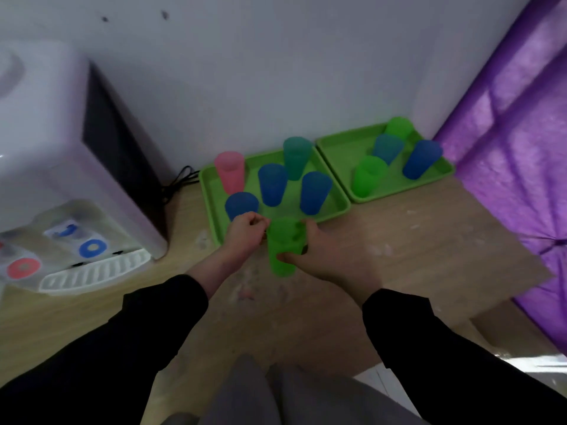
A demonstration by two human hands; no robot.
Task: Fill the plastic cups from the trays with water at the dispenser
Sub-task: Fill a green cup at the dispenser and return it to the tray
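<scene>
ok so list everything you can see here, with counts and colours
water dispenser: one, white, left on the wooden surface
trays: two, green, by the wall
blue cups: four, three in left tray, one in right
teal cups: two, one per tray
pink cup: one, left tray
green cups: three, two in right tray, one held
cable: one, black, beside dispenser
cloth: one, purple, right
hands: two; right hand grips the held green cup, left hand curled at its rim
</scene>
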